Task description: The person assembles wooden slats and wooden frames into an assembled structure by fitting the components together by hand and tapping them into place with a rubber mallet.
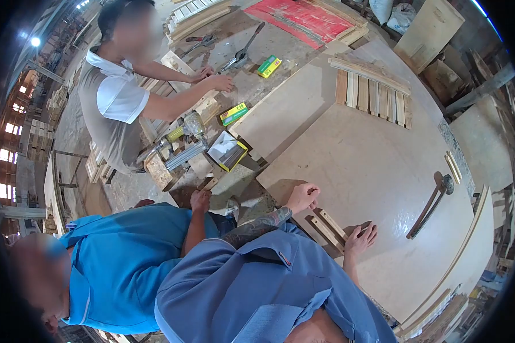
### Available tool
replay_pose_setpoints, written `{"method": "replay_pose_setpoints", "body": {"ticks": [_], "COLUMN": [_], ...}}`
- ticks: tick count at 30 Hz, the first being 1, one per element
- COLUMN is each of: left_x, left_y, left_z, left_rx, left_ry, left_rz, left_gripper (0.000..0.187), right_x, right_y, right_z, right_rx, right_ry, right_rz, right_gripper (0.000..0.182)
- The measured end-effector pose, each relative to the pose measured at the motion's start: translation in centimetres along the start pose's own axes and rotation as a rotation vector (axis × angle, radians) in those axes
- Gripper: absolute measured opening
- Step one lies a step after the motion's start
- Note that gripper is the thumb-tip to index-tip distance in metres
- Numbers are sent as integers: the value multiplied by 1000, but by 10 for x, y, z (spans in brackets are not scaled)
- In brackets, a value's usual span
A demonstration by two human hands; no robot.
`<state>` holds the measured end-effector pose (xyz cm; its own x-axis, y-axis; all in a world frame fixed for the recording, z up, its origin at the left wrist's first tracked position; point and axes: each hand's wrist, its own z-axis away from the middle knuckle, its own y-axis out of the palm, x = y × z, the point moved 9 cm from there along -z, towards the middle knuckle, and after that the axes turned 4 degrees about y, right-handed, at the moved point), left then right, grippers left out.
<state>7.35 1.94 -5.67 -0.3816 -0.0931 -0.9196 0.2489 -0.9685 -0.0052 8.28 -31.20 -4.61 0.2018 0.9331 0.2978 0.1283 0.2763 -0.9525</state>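
Observation:
My left hand (304,197), at the end of a tattooed forearm, is held over the board-topped table with its fingers curled in; whether anything small is inside them is hidden. My right hand (361,238) rests at the near side of the table, fingers apart, beside the ends of two short wooden strips. These strips, one nearer (325,233) and one farther (332,223), lie side by side between my hands, with small dark marks along them. A hammer (432,204) lies to the right of my right hand.
A slatted wooden panel (375,94) lies at the table's far side. Left of it are a nail gun (191,126), an open box of nails (228,151) and green-yellow boxes (233,114). Two co-workers, one in blue (126,257) and one in white-grey (117,97), are at my left.

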Motion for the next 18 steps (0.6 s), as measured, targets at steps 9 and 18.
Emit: {"method": "replay_pose_setpoints", "body": {"ticks": [9, 18], "left_x": [-3, -2], "left_y": [0, 0], "left_z": [1, 1], "left_rx": [-5, -11], "left_ry": [8, 6], "left_rz": [14, 7], "left_gripper": [21, 22], "right_x": [3, 0], "right_y": [-2, 0], "right_z": [0, -1], "right_rx": [4, -14], "right_ry": [-17, -32], "right_rz": [18, -7], "right_gripper": [58, 59]}}
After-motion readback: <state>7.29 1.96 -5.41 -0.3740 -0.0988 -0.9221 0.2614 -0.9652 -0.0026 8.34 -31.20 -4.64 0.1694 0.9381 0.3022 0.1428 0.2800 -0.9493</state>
